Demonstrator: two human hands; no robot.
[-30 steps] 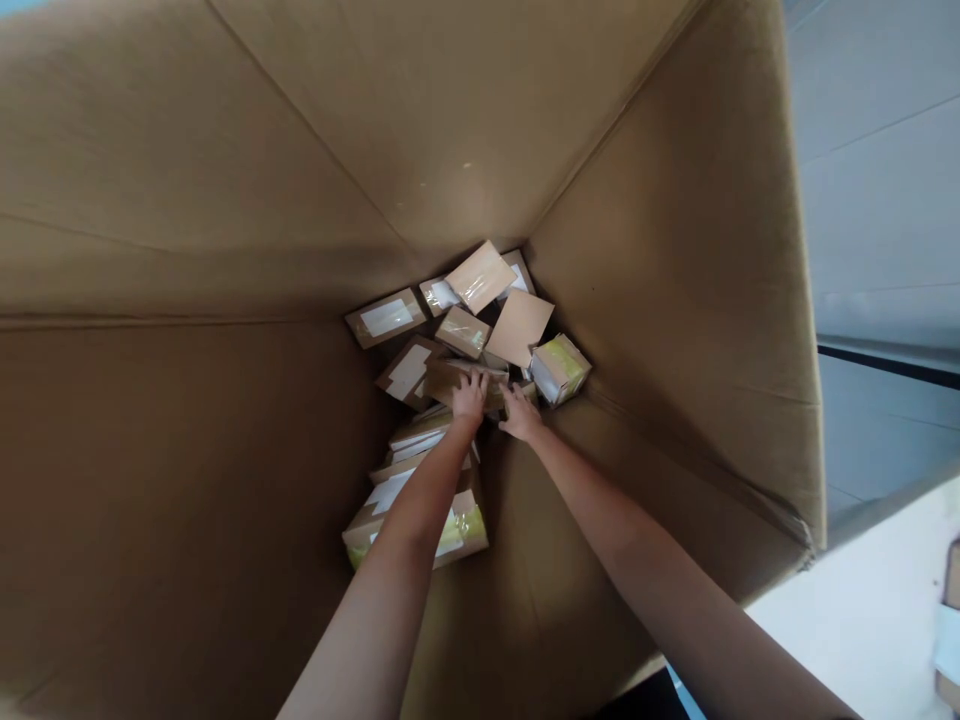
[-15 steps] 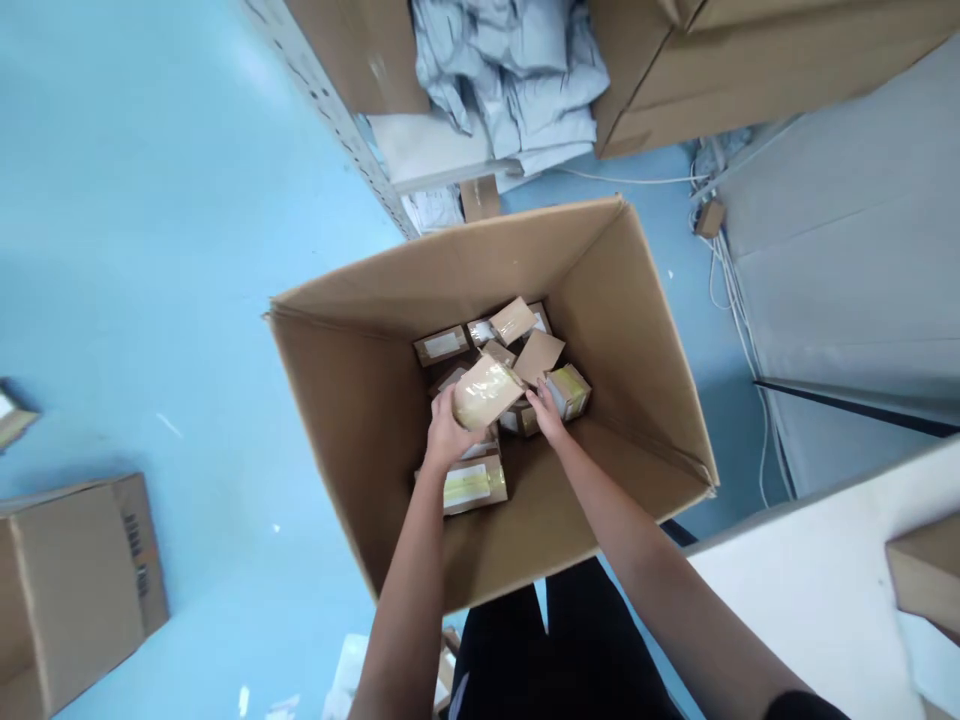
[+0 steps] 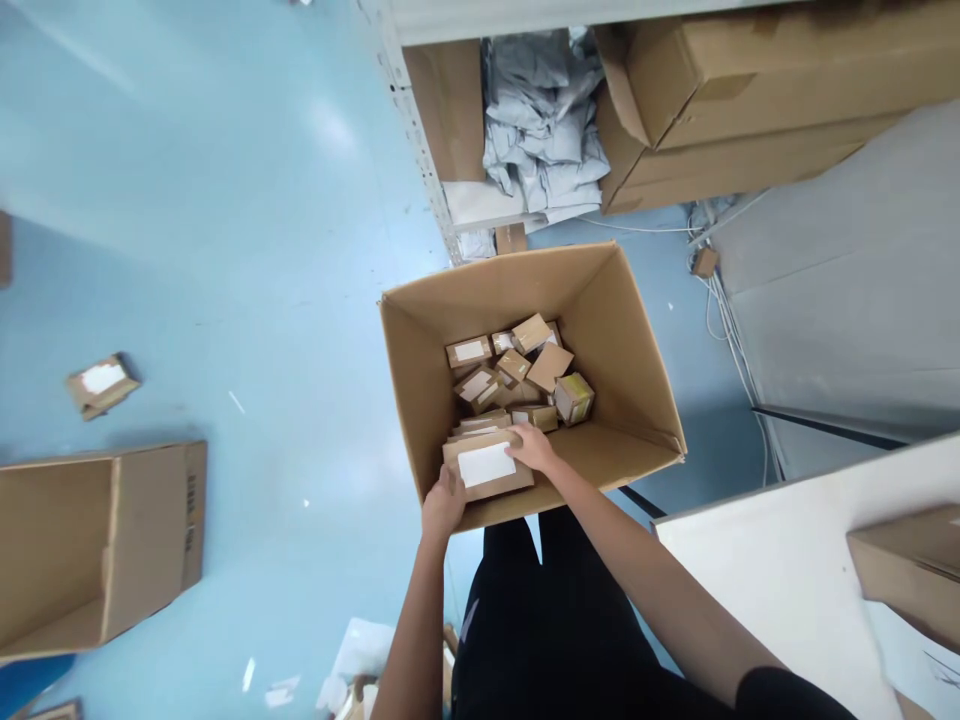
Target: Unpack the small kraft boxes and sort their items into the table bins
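Inside a large open cardboard box, both my hands grip a flat brown parcel with a white label. My left hand is closed on its left end. At the upper right corner, my right hand has its fingers over the edge. Behind this parcel stand several similar flat parcels. Farther back lie small brown boxes, among them a box with yellowish tape, a plain brown box and a labelled box. My hands partly cover the parcel's ends.
A shelf upright stands beyond the box, with grey plastic mailers and big cartons on the shelf. An open carton and a small parcel are on the floor at left. At right is a white table; cables run behind it.
The taped small box that was between my hands is out of them. Both hands have moved toward the box's near side and now hold the labelled flat parcel. The camera view has shifted.
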